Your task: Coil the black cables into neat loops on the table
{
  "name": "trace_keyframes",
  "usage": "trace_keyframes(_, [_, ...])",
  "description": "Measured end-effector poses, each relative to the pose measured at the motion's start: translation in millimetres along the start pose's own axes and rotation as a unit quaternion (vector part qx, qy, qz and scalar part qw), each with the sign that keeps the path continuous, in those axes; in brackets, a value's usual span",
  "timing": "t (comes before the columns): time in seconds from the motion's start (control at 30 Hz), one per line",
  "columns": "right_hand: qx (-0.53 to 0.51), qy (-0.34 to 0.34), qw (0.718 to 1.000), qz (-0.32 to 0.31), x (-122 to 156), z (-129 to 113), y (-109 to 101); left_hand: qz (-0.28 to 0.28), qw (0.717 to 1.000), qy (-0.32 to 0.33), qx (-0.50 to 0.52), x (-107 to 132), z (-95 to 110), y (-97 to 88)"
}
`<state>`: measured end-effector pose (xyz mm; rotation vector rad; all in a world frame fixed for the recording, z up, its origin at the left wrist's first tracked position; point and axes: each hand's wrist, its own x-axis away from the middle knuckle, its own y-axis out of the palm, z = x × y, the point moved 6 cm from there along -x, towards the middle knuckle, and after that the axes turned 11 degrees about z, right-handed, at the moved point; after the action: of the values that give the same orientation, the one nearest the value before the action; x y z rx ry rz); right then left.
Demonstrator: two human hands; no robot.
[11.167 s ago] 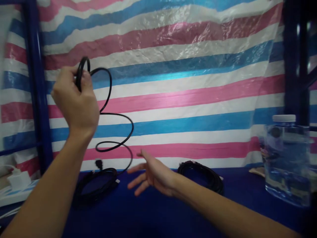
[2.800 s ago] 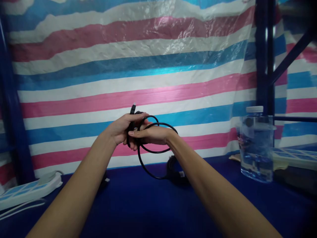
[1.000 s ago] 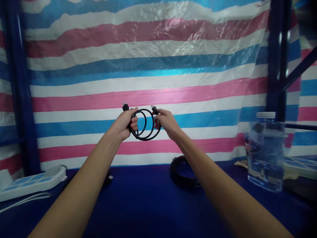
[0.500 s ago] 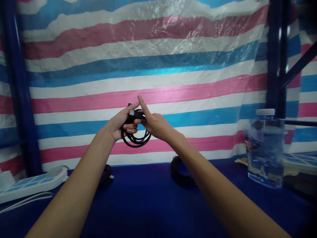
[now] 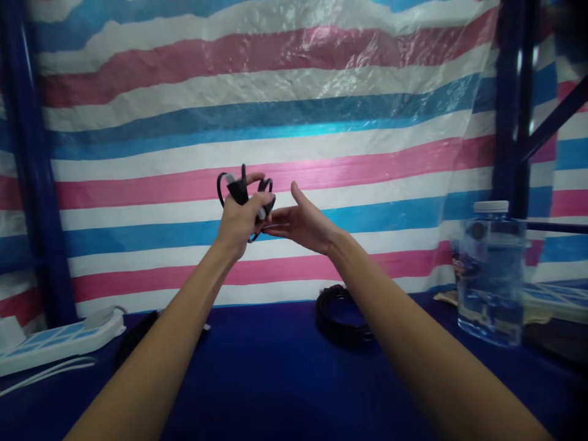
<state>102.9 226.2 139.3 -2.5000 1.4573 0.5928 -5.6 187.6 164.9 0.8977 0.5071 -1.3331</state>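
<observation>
My left hand (image 5: 239,222) is raised in front of the striped sheet and closed round a small coil of black cable (image 5: 241,187), whose loops and plug ends stick out above the fingers. My right hand (image 5: 305,222) hovers just to its right, palm turned toward the coil, fingers stretched out and holding nothing; its fingertips nearly touch the left hand. Both forearms reach up from the bottom of the view.
A second coiled black cable (image 5: 342,316) lies on the blue table (image 5: 285,380) under my right arm. More black cable (image 5: 138,334) lies behind my left arm. A white power strip (image 5: 59,340) sits at left, a clear water bottle (image 5: 489,275) at right.
My right hand has let go of the coil and opened beside it. My left hand has turned and lifted slightly, keeping the whole coil bunched in its grip.
</observation>
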Motion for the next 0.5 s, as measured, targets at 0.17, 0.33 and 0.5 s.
trace_keyframes(0.17, [0.024, -0.055, 0.998, 0.001, 7.0, -20.1, 16.2, -0.098, 0.995, -0.028, 0.004, 16.3, 3.8, 20.7])
trace_keyframes(0.33, [0.015, -0.073, 0.997, 0.005, 12.7, -32.4, 30.0, -0.166, 0.983, -0.053, 0.062, 19.2, 0.6, 29.0])
trace_keyframes(0.5, [0.017, -0.12, 0.992, 0.032, 14.7, -38.2, 30.2, -0.194, 0.978, -0.063, 0.047, 18.0, -6.8, 33.9])
